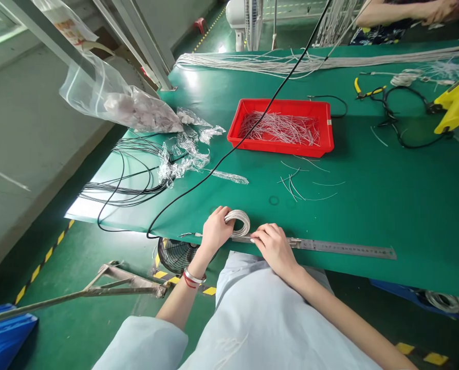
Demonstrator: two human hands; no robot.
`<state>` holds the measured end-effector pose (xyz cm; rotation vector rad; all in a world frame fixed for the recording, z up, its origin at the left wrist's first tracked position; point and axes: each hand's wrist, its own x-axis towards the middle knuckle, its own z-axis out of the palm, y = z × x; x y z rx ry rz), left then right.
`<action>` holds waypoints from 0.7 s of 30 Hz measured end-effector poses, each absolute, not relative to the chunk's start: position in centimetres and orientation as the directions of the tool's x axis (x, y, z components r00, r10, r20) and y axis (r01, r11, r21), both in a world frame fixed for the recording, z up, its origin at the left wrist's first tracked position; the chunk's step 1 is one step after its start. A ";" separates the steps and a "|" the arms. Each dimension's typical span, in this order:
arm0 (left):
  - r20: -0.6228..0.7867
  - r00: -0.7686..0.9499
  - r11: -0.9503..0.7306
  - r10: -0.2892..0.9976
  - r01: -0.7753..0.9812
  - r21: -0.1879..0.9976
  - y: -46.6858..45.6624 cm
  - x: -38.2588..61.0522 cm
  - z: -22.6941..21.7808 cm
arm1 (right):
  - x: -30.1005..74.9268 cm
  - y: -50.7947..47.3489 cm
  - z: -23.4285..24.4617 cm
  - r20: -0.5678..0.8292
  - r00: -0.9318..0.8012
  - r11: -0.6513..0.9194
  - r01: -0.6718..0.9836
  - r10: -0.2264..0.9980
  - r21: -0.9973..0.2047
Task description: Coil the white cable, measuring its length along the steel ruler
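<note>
Here, the person's left hand [216, 229] curls its fingers [222, 211] around a coil of white wire [237, 222], which sits on the near edge of the green table [368, 216]. A red cord and a silver bangle [193, 277] circle that wrist. The right hand [275, 250] lies just beside the coil at three o'clock, its fingers [257, 237] down on a steel ruler [341, 248], though it is hard to tell whether they clench it or only press on it. The ruler runs along the table edge toward three o'clock.

At twelve o'clock from the hands stands a red tray [287, 150] holding cut white wires [279, 128], with short loose pieces [294, 186] between it and the hands. A black cable [229, 154] crosses the table diagonally over the tray's left corner. Black wire bundles [125, 190] and clear plastic bags [136, 110] lie at ten o'clock. Yellow-handled pliers [368, 90] and a yellow tool [455, 100] lie at one to two o'clock, and a co-worker's hand [441, 10] shows at the far edge.
</note>
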<state>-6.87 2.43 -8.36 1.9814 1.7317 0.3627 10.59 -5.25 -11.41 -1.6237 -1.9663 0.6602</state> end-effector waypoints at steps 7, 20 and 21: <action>-0.082 0.169 -0.096 0.982 0.827 0.554 2.3 -6.8 -8.6 | 10.6 -5.5 -11.6 0.096 -0.178 0.199 0.764 0.979 -0.614; -0.075 0.345 -0.237 0.936 0.772 0.590 1.6 -7.6 -6.3 | 9.1 -1.1 -9.4 -0.270 -0.170 -0.165 0.464 0.948 -0.871; 0.011 0.340 -0.283 0.940 0.763 0.580 0.7 -7.8 -6.0 | 9.2 -0.9 -9.5 -0.274 -0.142 -0.185 0.447 0.951 -0.875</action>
